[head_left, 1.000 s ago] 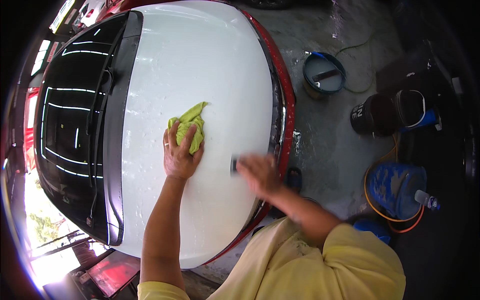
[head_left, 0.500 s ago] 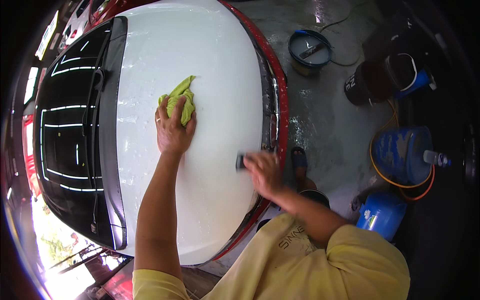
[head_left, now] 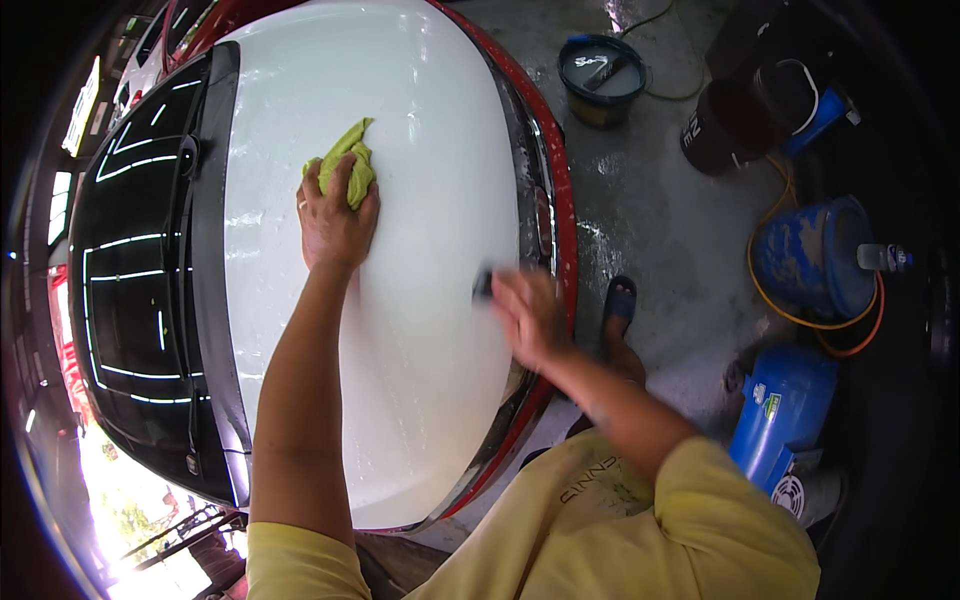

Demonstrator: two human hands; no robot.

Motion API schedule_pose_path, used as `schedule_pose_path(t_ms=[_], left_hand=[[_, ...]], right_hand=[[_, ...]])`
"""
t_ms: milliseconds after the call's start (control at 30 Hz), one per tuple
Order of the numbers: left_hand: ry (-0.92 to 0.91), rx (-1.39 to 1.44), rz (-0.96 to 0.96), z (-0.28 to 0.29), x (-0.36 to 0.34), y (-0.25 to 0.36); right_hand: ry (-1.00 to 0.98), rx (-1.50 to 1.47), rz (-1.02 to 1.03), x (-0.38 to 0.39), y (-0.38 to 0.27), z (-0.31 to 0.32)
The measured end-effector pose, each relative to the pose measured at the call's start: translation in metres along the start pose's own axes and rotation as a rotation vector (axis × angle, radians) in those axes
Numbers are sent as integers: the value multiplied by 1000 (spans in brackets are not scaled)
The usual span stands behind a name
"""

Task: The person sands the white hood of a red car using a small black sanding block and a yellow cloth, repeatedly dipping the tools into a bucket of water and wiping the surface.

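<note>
My left hand (head_left: pixel 336 215) presses on a crumpled lime-green cloth (head_left: pixel 348 160) on the wet white hood (head_left: pixel 420 130) of a car, its fingers curled over the cloth. Lower and to the right, near the hood's front edge, my right hand (head_left: pixel 530 310) grips a small dark block (head_left: pixel 484 287), blurred by motion, at the white surface. The windshield (head_left: pixel 130 310) with its wipers lies along the left.
Right of the car's red front trim (head_left: pixel 565 260) are a bucket of cloudy water (head_left: pixel 600 90), black buckets (head_left: pixel 715 130), a blue drum (head_left: pixel 810 260) with hoses and bottle, and a blue tank (head_left: pixel 785 405). My sandaled foot (head_left: pixel 620 305) is on the wet floor.
The car and floor items have shifted in the view. My right hand with the dark block has moved higher in the picture, blurred throughout; my left hand stays on the cloth.
</note>
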State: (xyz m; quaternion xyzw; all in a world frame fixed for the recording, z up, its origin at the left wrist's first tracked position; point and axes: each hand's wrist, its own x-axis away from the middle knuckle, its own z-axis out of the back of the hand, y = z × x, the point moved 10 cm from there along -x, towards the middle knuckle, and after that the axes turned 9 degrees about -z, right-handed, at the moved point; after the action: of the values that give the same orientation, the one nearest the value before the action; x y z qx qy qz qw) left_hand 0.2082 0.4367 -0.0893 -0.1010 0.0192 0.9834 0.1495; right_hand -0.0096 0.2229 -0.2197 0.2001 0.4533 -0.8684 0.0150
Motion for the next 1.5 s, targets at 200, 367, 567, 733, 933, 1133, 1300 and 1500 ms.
schedule_pose_path(t_ms=[200,367,567,733,933,1133,1300,1500], left_hand=[[48,10,-84,-4,-15,11],[13,-7,-30,0,-9,4],[87,-29,-94,-4,-8,1],[57,4,-86,-13,-10,6],[34,-16,-36,-6,-2,-6],[45,34,-102,-12,-19,17],[32,-38,-76,-14,-6,-9],[34,-29,-75,-10,-10,-3]], right_hand=[[179,-85,-500,-177,126,-4],[131,-12,-232,16,24,9],[183,-92,-316,-126,71,-1],[189,-78,-298,-109,71,7],[74,-76,-231,24,14,10],[241,-126,-610,-152,110,3],[133,-326,-533,35,35,-5],[161,-234,-567,-37,62,-10]])
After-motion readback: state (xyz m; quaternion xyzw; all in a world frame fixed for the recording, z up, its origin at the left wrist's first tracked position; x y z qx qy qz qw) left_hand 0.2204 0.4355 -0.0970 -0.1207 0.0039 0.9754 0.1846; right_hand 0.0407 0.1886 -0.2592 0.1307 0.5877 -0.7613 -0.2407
